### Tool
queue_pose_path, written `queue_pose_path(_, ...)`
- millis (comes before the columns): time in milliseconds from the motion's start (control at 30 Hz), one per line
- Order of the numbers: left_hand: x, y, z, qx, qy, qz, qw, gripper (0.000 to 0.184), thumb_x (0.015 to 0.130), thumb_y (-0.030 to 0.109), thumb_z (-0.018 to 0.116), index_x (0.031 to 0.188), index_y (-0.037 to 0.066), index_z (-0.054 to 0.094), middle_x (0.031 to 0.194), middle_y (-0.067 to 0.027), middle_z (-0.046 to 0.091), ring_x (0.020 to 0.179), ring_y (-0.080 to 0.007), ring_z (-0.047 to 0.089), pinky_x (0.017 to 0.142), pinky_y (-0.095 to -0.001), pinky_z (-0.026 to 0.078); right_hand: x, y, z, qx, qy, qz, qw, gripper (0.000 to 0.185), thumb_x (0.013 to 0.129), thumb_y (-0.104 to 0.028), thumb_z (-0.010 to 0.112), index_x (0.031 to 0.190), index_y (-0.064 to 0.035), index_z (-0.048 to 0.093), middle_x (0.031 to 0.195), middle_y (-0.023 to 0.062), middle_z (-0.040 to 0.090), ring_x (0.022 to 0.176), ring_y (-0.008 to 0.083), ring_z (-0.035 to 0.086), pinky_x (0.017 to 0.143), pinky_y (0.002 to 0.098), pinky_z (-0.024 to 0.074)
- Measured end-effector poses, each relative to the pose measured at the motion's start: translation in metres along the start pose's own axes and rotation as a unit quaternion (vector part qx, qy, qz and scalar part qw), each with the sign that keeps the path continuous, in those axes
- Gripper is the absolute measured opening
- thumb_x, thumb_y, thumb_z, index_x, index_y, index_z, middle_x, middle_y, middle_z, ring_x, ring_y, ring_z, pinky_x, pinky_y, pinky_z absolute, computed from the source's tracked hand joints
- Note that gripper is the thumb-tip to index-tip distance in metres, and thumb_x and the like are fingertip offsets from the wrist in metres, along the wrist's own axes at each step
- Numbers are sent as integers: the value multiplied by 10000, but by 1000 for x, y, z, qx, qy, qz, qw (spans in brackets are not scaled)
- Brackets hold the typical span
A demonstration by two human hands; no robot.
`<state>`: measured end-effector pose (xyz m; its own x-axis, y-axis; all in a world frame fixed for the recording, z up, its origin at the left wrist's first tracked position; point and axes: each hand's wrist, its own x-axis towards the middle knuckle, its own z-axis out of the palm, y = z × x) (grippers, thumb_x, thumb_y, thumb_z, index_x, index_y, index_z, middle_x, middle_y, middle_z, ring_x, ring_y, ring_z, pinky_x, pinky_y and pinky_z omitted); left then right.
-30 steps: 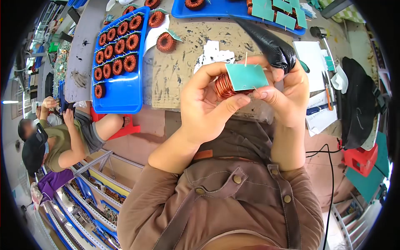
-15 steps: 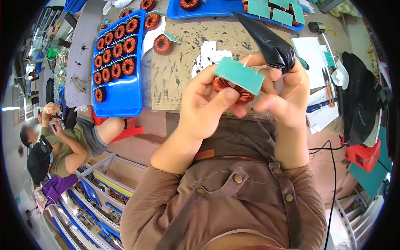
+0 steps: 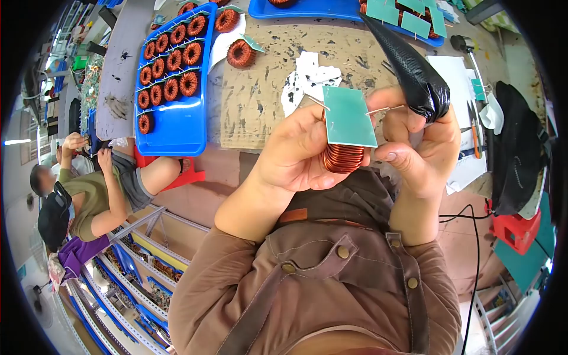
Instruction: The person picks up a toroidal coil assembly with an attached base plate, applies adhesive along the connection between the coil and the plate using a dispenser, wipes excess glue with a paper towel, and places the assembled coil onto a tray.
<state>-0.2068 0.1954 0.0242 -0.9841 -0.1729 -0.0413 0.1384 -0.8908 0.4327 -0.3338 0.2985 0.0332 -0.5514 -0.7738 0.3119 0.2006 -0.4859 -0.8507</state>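
My left hand [image 3: 299,151] grips a copper-wound toroidal coil [image 3: 343,158] with a green board [image 3: 349,117] on its upper side. Pale wire ends stick out to both sides of the board. A black plastic piping bag [image 3: 414,74], twisted into a long cone, is held in my right hand [image 3: 423,142], its narrow tip pointing up and away to the left. The thumb and a bent finger of that hand are close to the coil's right side; whether they touch it I cannot tell.
At the left, a blue tray [image 3: 171,141] holds rows of coils; a loose coil [image 3: 241,54] lies beside it. Stained white paper [image 3: 309,77] rests on the cardboard [image 3: 248,112]. Another blue tray [image 3: 319,10] stands behind. Orange-handled scissors [image 3: 475,139] lie right. A person [image 3: 97,195] sits left.
The coil and its board have turned, so the board now faces me more upright with the windings below. My right hand and the piping bag have shifted slightly right and down.
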Motion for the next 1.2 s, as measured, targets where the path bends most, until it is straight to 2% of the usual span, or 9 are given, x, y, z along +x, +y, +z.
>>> queue_pose_path(133,-1,-2,-1,-32,0,5,999,463,811,183,486,1136,-116,346,796,-247,478,432,-134,459,338,-159,381,0,-1,3,-44,26,6,999,465,612,-168,746,893,17,425,957,238,539,490,6,301,440,130,292)
queue_pose_path(333,-2,-8,6,49,58,64,995,452,802,190,496,1117,-105,362,865,-206,493,501,-168,501,340,-180,389,7,-10,4,-72,8,22,997,667,597,-240,752,1067,92,416,1050,254,510,475,-7,265,449,113,300)
queue_pose_path(467,-1,1,-2,38,-47,-22,998,523,821,270,528,1168,-54,310,894,-229,530,540,-166,539,350,-176,390,17,-2,-9,33,-121,78,989,562,632,-198,730,994,108,428,1023,309,495,449,-5,282,453,119,335)
queue_pose_path(533,0,4,5,24,-62,-41,997,554,824,293,529,1192,-44,288,900,-233,530,551,-160,544,350,-173,390,11,-4,-5,91,-76,111,987,574,600,-96,741,1064,55,439,959,142,552,472,-21,264,453,104,281)
queue_pose_path(600,-4,4,11,-2,8,-19,1000,529,811,212,559,1209,-22,300,893,-203,527,556,-147,544,377,-184,416,15,4,-9,12,-84,26,996,492,602,-78,735,984,51,452,922,162,550,497,-13,303,493,138,347)
queue_pose_path(733,-7,-5,16,305,122,94,940,432,733,-1,607,1115,-5,406,885,-108,549,618,-138,577,455,-205,456,11,4,-3,-122,-20,-5,992,490,545,49,734,974,-13,504,891,1,582,538,-41,279,454,77,261)
queue_pose_path(967,-5,-3,15,382,144,128,904,322,736,7,610,1023,-15,467,813,-69,567,616,-113,575,449,-184,432,8,-9,-1,-170,-45,44,983,418,573,-49,757,868,27,470,944,188,575,539,26,423,580,209,448)
queue_pose_path(1100,-6,1,10,394,106,132,904,268,733,5,612,972,-22,494,789,-68,570,599,-109,569,445,-183,426,8,-2,2,-54,-66,3,996,484,599,64,709,1011,40,456,918,101,594,670,72,550,533,169,452)
queue_pose_path(1200,-5,0,10,390,111,122,906,281,729,-13,606,982,-21,485,788,-79,572,575,-111,561,449,-185,427,9,-5,1,-50,-64,40,996,491,595,27,717,1005,57,451,931,151,583,701,129,573,577,216,478)
